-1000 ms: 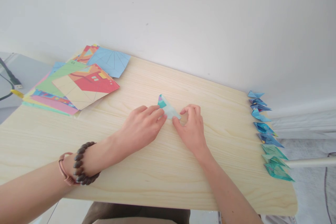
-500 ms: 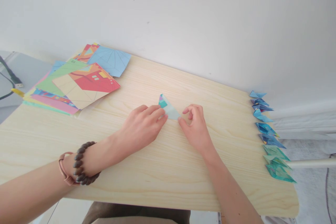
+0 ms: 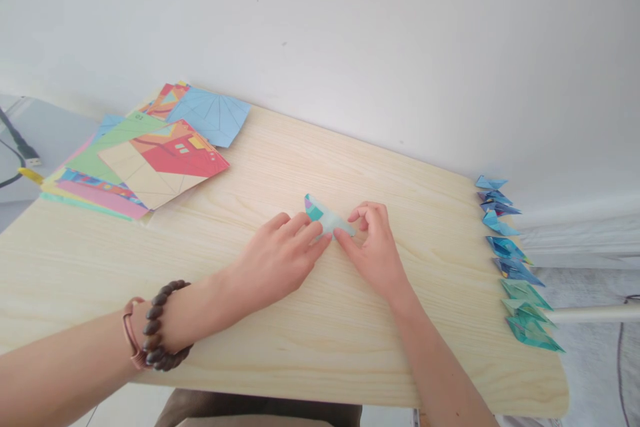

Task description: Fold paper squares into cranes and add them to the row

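A small piece of folded origami paper (image 3: 333, 221), pale with a teal and purple corner, lies on the table between my hands. My left hand (image 3: 280, 250) is closed on its left part, fingers over the top and thumb along the near edge. Beads and a copper-coloured band circle that wrist. My right hand (image 3: 373, 247) pinches at the paper's right end; its thumb touches the near edge and the index finger curls by the far edge. The fingertips partly hide the paper's lower edge.
A fanned pile of coloured origami sheets (image 3: 175, 167) lies at the left of the wooden table (image 3: 300, 347). Several folded blue and green paper figures (image 3: 520, 293) stand in a row along the right edge. A white wall rises behind; a cable (image 3: 20, 143) is at far left.
The folded paper has turned slightly and shifted nearer to me. My left hand has slid to the right, so its thumb now sits beside the right thumb.
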The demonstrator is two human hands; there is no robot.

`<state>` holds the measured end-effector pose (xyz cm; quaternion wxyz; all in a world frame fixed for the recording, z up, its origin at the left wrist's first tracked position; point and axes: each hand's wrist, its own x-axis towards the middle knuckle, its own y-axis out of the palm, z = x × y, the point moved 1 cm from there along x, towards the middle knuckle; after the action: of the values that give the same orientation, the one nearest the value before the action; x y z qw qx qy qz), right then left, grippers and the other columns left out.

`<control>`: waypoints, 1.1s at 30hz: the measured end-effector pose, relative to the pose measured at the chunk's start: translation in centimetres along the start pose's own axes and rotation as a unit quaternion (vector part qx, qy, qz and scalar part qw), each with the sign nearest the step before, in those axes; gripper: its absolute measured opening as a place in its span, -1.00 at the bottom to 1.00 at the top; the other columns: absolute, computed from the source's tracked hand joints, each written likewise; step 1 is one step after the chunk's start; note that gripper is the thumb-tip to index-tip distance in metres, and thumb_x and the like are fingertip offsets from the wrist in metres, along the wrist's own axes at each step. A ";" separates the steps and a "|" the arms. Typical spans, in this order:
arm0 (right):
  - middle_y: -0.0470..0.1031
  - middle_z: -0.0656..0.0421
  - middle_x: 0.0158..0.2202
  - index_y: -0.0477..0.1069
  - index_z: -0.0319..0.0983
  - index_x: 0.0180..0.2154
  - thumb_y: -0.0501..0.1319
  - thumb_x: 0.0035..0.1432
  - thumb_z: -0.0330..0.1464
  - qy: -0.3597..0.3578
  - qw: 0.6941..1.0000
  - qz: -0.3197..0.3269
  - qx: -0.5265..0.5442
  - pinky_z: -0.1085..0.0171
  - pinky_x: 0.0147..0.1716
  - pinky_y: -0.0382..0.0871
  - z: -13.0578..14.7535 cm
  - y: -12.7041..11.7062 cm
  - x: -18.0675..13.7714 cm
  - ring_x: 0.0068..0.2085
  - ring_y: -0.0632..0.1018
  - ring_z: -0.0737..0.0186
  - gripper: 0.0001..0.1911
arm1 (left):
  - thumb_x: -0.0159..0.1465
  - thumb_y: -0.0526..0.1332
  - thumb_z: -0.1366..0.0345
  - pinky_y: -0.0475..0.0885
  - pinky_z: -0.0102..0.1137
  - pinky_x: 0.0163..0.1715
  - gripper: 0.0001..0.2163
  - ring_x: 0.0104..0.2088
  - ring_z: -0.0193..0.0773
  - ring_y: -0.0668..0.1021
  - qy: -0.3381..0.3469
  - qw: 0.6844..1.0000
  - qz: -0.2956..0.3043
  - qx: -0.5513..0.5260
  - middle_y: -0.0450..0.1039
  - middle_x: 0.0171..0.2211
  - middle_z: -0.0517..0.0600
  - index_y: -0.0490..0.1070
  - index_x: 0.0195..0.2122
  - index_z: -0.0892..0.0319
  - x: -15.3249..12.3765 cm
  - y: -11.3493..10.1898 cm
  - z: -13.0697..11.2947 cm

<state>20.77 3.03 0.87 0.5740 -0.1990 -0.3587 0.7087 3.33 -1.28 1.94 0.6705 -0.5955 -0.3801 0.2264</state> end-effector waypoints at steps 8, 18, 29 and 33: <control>0.24 0.14 -0.17 0.25 -0.15 -0.27 0.10 0.05 -0.47 -0.025 0.997 0.054 0.045 0.19 -0.18 0.32 -0.5 -1.2 0.1 -0.28 0.34 0.28 -0.83 | 0.20 0.07 0.51 0.37 -0.25 -0.23 -0.69 -0.08 -0.10 0.43 0.005 1.000 0.014 0.017 0.43 -0.13 0.07 0.34 -0.03 0.22 -0.6 -0.4 -0.4; 0.23 0.14 -0.16 0.24 -0.15 -0.24 0.07 0.09 -0.46 -0.035 0.995 0.077 0.058 0.22 -0.21 0.32 -0.8 -1.6 0.2 -0.30 0.35 0.30 -0.84 | 0.21 0.09 0.45 0.40 -0.25 -0.16 -0.74 -0.03 -0.10 0.44 0.018 1.000 -0.019 0.012 0.43 -0.05 0.07 0.37 -0.07 0.25 -1.2 -0.1 -0.4; 0.24 0.14 -0.14 0.24 -0.14 -0.23 0.14 0.03 -0.44 -0.022 0.997 0.070 0.029 0.14 -0.12 0.29 -0.3 -1.2 0.0 -0.24 0.34 0.24 -0.79 | 0.22 0.06 0.46 0.43 -0.29 -0.23 -0.79 -0.09 -0.13 0.49 0.022 0.999 -0.037 0.012 0.47 -0.12 0.10 0.41 -0.16 0.26 -1.1 -0.3 -0.5; 0.22 0.15 -0.14 0.22 -0.14 -0.22 0.08 0.04 -0.50 -0.022 0.995 0.084 0.056 0.19 -0.14 0.31 -0.6 -1.7 0.1 -0.27 0.33 0.28 -0.76 | 0.21 0.08 0.45 0.43 -0.29 -0.27 -0.81 -0.12 -0.14 0.50 0.018 0.999 -0.040 0.012 0.48 -0.14 0.07 0.42 -0.20 0.25 -0.9 -0.4 -0.4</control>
<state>22.30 3.46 1.73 0.5147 -0.1806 -0.3127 0.7776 3.01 -2.32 2.10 0.6930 -0.5756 -0.3886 0.1932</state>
